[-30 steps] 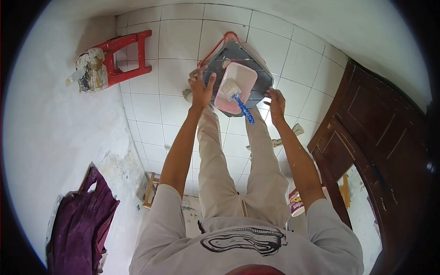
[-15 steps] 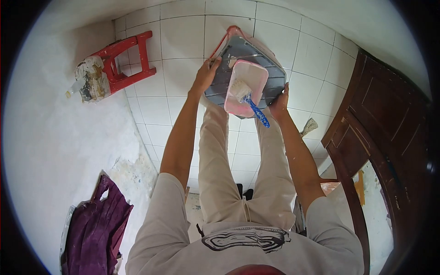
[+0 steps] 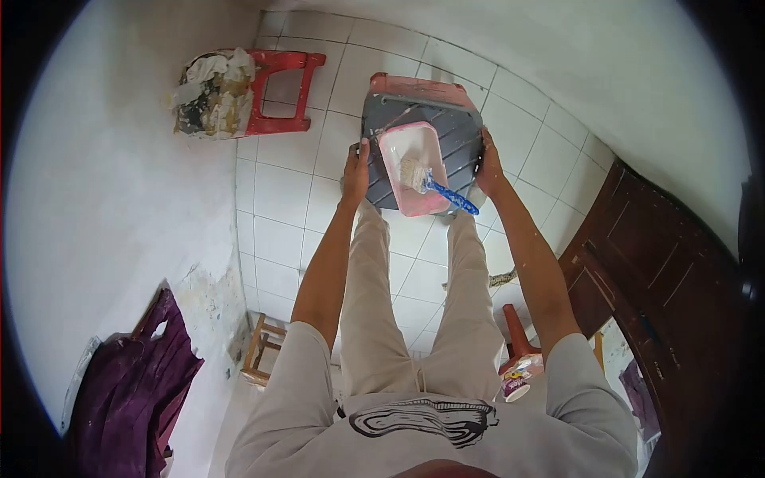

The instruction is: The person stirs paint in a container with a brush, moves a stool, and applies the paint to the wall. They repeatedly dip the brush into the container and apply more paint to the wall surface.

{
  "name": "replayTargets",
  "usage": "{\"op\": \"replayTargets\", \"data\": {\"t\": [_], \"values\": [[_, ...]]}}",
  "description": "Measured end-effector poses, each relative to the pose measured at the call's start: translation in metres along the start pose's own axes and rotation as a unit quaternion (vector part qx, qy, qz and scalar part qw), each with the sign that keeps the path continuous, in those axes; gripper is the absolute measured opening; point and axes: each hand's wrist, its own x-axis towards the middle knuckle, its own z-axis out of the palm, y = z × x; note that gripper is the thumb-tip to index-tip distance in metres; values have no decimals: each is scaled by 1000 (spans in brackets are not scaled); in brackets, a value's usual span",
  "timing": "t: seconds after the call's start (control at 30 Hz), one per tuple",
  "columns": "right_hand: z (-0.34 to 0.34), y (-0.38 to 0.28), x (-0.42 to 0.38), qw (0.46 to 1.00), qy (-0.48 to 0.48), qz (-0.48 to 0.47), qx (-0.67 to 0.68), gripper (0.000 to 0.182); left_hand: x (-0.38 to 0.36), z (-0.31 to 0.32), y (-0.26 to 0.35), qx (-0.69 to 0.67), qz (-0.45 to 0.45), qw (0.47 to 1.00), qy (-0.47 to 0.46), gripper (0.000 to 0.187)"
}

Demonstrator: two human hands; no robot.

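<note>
Near left, 1 purple cloth [image 3: 135,390] hangs by the wall. The left hand [image 3: 355,173] and right hand [image 3: 489,166] clamp the left and right sides of 1 grey-topped stool [image 3: 460,147]. On it sits 1 pink tray [image 3: 434,151], holding 1 blue-handled brush [image 3: 430,182], handle over the rim. Far left is 1 red stool [image 3: 304,92].

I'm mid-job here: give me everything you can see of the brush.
The brush has wide, pale, clumped bristles and a blue handle speckled white. It lies at a slant, its bristles inside the pink-rimmed tub, its handle reaching past the rim toward the person's right. The tub sits on a grey-topped stand, held by left hand and right hand; neither touches the brush. Any wetness is unclear.
</note>
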Motion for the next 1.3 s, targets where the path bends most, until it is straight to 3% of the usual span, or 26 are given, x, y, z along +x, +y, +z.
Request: {"op": "replayTargets", "data": {"t": [0.27,0.33,0.47,0.63,0.7,0.87,0.93,1.0,1.2,1.3], "values": [[129,-22,-3,999,7,30,-25,87,72,-99,4,12,6,1000,-2,91],[151,-18,0,999,17,35,-23,86,90,-122,2,15,40,999,-33,92],[175,2,17,998,39,38,-14,84,113,-150,7,34,13,998,-54,92],[181,18,32,999,44,28,7,82,139,-157,-14,38,8,996,-80,95],[181,24,34,1000,2,24,-7,83,139,-159,-19,-11,58,996,-66,97],[180,29,19,998,-19,36,-44,84,141,-168,-24,40,-12,991,-128,96],[170,38,26,998,-27,41,-39,83,139,-166,-23,82,-51,992,-75,100],[165,44,25,995,-90,25,-42,84,135,-169,-19,72,-54,993,-71,101],[167,51,19,994,-101,25,-46,83,132,-173,0,59,-60,995,-49,102],[171,49,17,994,-104,8,-38,86,130,-171,-3,75,7,997,-6,99]]}}
